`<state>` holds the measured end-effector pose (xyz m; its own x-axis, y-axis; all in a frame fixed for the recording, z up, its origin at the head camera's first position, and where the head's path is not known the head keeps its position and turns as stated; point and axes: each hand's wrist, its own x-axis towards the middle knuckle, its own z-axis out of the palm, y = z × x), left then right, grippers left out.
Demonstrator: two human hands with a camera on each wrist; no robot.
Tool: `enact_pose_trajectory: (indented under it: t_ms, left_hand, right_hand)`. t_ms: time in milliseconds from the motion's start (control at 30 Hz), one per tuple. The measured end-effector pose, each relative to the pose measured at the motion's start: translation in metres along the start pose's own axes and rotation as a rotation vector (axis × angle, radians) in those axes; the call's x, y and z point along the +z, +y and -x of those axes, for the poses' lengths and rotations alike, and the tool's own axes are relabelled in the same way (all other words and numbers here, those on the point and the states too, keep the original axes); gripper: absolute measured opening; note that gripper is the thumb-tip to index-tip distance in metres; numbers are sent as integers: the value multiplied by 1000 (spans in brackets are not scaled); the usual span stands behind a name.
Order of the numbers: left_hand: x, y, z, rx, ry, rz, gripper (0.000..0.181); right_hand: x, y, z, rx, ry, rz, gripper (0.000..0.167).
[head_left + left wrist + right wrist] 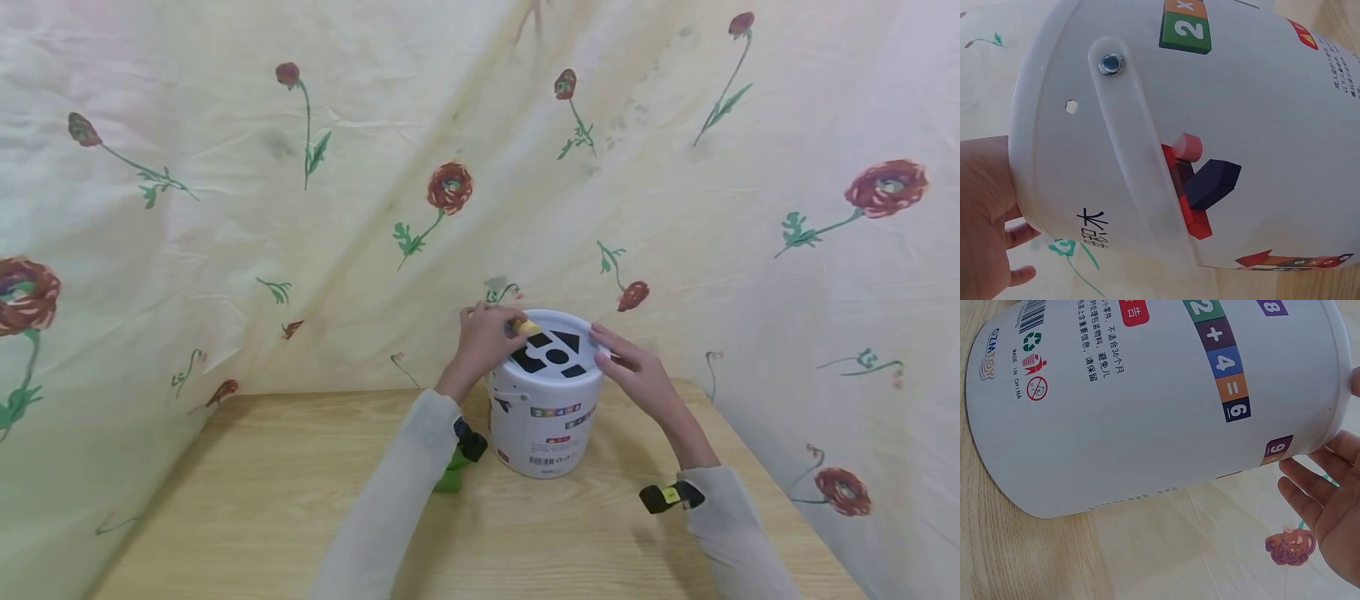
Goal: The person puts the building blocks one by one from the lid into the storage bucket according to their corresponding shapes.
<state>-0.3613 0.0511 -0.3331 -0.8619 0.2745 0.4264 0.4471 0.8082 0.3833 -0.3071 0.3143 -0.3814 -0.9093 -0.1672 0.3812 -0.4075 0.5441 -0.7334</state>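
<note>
A small yellow block [528, 327] is over the left, far part of the lid [551, 320] of a big white bucket [545, 429]. The left hand [487, 335] pinches the block between its thumb and fingers. I cannot tell if the block touches the lid.

The lid is round and white, with black shapes on it. One shape is a circle [557, 357] near the middle, and the others sit around it. The bucket stands upright on a wooden table [285, 492], right of the middle.

The right hand [637, 375] is at the right side of the bucket. Its fingers are long and loose, not curled round anything, and the tips touch the bucket by its top edge.

On the bucket's side there is a white handle strip [1138, 156], held by a shiny bolt [1111, 64]. There are also bright number squares [1222, 359], a bar code and small words.

Something green [449, 480] lies on the table, just left of the bucket. The left arm and its black wrist strap [471, 441] hide part of it. The right wrist has a black strap [660, 499] too. Both sleeves [390, 500] are pale.

Behind the table hangs a cream cloth [225, 183] with red flowers [450, 187] and green leaves.
</note>
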Motion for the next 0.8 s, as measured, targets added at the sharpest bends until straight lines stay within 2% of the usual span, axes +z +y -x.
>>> enact_pose_trajectory:
  t_ms: [300, 567, 800]
  left_hand:
    - [-1, 2, -2, 33, 23, -66, 31]
    - [0, 1, -3, 42, 40, -56, 32]
    - [-1, 3, -2, 50, 55, -134, 25]
  right_hand:
    - [1, -1, 0, -1, -5, -5, 54]
    - [1, -1, 0, 1, -4, 10, 53]
    - [0, 0, 0, -3, 3, 31, 52]
